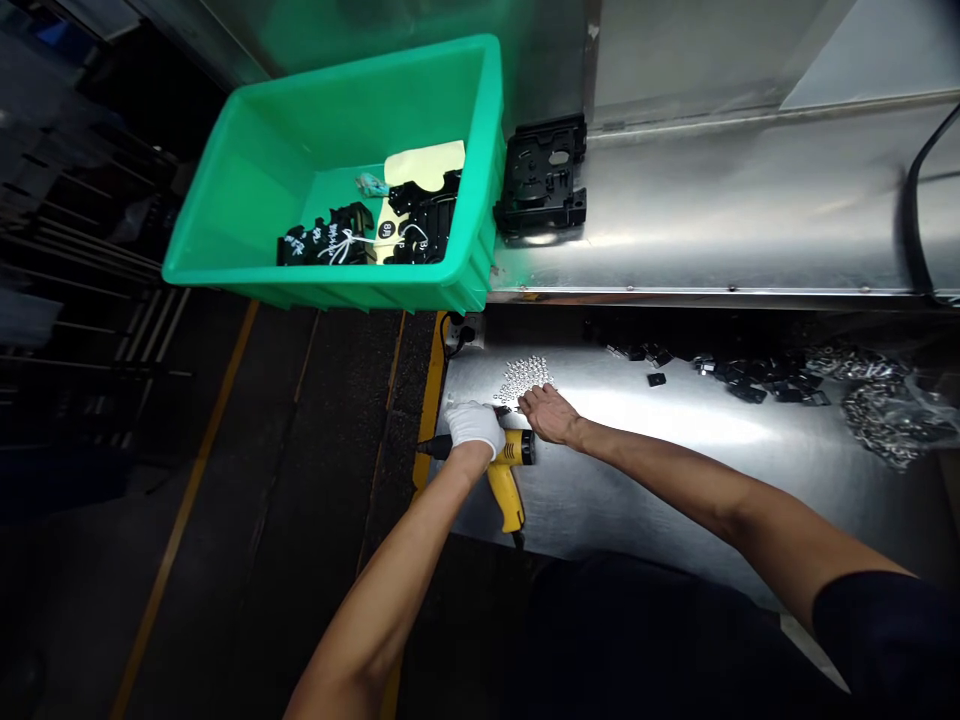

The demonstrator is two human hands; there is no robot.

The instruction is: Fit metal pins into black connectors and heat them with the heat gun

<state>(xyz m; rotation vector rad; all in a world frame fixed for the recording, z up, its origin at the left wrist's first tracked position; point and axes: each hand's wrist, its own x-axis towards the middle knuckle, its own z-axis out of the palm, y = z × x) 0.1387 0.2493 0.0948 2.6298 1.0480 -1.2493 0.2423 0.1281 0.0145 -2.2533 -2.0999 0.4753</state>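
Observation:
My left hand point(475, 427), in a white glove, is closed above the yellow heat gun point(506, 490); a small dark piece shows at its fingertips, too small to name. The gun lies on the metal table with its black nozzle pointing left. Bare and with curled fingers, my right hand point(550, 413) is just right of the gloved one, at the lower edge of a pile of small silver parts point(527, 375). Whatever its fingers hold, if anything, is too small to make out.
A green bin point(337, 285) with black parts and yellow paper stands at the upper left. Beside it a black molded part point(542, 175) rests on the steel shelf point(712, 220). Black pieces point(750, 375) and a bag of metal parts point(885, 410) lie on the table point(637, 510) at right.

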